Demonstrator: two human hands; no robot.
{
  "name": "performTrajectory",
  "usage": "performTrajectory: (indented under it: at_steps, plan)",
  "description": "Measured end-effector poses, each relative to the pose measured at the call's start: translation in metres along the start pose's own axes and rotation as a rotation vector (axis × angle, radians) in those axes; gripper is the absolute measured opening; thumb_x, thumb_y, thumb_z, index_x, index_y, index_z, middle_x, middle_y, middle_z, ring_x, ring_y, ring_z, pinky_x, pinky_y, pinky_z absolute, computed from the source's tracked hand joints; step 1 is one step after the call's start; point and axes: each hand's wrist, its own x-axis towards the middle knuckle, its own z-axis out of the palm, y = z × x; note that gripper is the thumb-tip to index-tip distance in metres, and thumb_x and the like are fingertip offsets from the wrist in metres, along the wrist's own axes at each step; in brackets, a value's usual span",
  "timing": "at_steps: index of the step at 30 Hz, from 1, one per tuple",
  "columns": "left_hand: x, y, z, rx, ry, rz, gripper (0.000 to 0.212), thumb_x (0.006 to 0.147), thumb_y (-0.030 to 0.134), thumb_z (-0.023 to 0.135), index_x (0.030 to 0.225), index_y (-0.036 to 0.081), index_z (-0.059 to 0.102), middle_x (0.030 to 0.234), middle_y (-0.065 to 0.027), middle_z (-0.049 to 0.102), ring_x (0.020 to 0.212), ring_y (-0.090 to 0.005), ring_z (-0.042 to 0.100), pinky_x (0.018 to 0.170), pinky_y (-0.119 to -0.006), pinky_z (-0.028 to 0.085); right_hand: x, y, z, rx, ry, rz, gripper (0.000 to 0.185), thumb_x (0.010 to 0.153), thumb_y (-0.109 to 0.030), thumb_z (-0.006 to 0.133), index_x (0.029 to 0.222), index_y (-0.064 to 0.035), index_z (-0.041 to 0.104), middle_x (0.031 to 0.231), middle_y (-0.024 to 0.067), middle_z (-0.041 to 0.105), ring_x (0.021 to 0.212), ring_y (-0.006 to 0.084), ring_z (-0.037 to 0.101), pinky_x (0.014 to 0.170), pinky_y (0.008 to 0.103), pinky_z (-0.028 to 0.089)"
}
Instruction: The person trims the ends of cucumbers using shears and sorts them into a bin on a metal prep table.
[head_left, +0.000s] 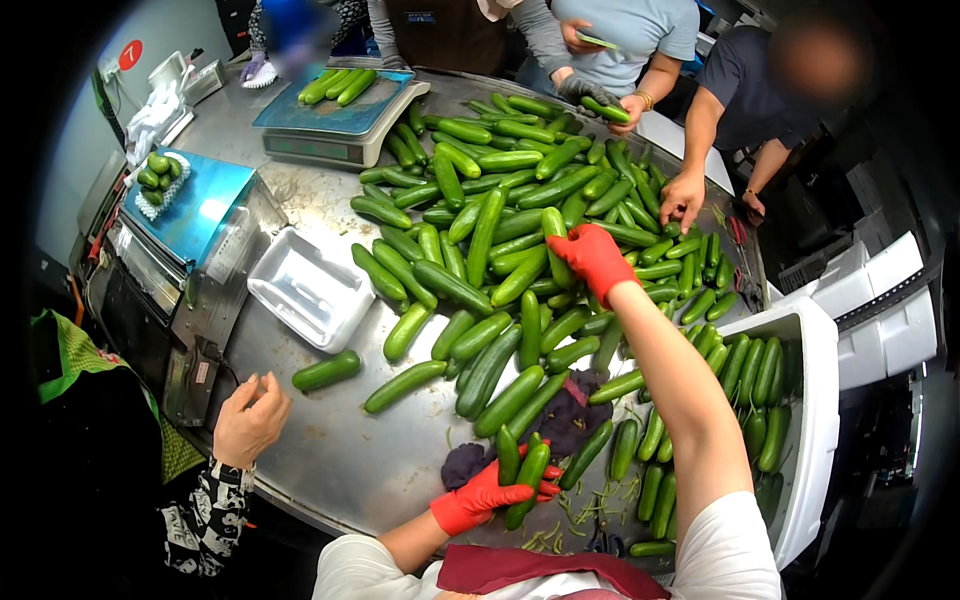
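My left hand (499, 491), in a red rubber glove, holds several small cucumbers (529, 480) upright near the front edge of the steel table (337, 480). Stretched out over a large pile of cucumbers (517, 180), my right hand (592, 259), also red-gloved, has its fingers around one cucumber (556, 244). A dark cloth (559, 420) lies beyond my left hand. To the right of that hand are cut green stems (562, 525) and scissors (606, 541).
A white foam box (814, 442) with cucumbers stands at the right. At the left are an empty white tray (289, 300) and a wrapping machine (217, 247); a scale (337, 142) bears cucumbers. A co-worker's hand (251, 420) is at the left, others' hands across the table.
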Motion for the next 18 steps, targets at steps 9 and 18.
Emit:
performTrajectory:
  at_steps: [9,18]
  plan:
    - [-0.004,0.008,0.008,0.04,0.023,0.016,0.092,0.075,0.023,0.074,0.144,0.01,0.014,0.128,-0.0175,0.047,0.113,-0.0315,0.052,0.101,-0.045,0.039,-0.078,0.002,0.009,0.243,0.568,-0.672,0.046,0.074,-0.011,0.073,0.117,-0.0059,0.054,0.101,0.009,0.059,0.077,0.0166,0.057,0.066,0.0264,0.047]
    - [0.001,0.005,0.013,0.095,0.041,0.019,0.091,0.075,0.027,0.073,0.143,0.009,0.015,0.127,-0.0178,0.047,0.113,-0.0327,0.052,0.099,-0.046,0.04,-0.106,0.019,-0.007,0.432,0.458,-0.534,0.044,0.076,-0.02,0.072,0.113,-0.0048,0.055,0.096,0.0067,0.06,0.071,0.0131,0.054,0.06,0.0257,0.046]
